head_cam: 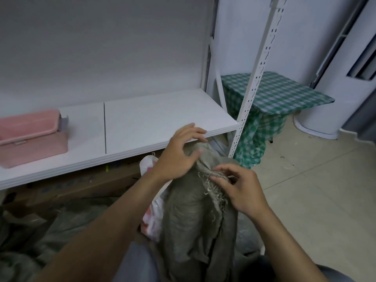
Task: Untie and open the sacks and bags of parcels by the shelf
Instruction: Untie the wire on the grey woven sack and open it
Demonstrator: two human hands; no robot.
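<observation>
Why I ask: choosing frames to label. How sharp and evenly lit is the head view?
Head view: dim, even light, no glare; wide-angle lens bows the shelf post; left hand slightly smeared; the sack, frayed at the right hand, reads clearly.

Premises: a storage or parcel-handling room, utilitarian rather than domestic in character.

Evidence: a white metal rack with a slotted upright stands against a bare white wall. Its plain shelf board carries a pink plastic basket. Brown cardboard boxes lie beneath the shelf. A grey-green woven sack stands in front of the rack, with a white-and-red plastic bag just beside it and more sacking heaped to the left. The floor is pale tile, scuffed and littered with small scraps. A small table under a green checked cloth stands beside the rack. The tall white cabinet at the right edge, partly cut off, may be a floor-standing air conditioner.
</observation>
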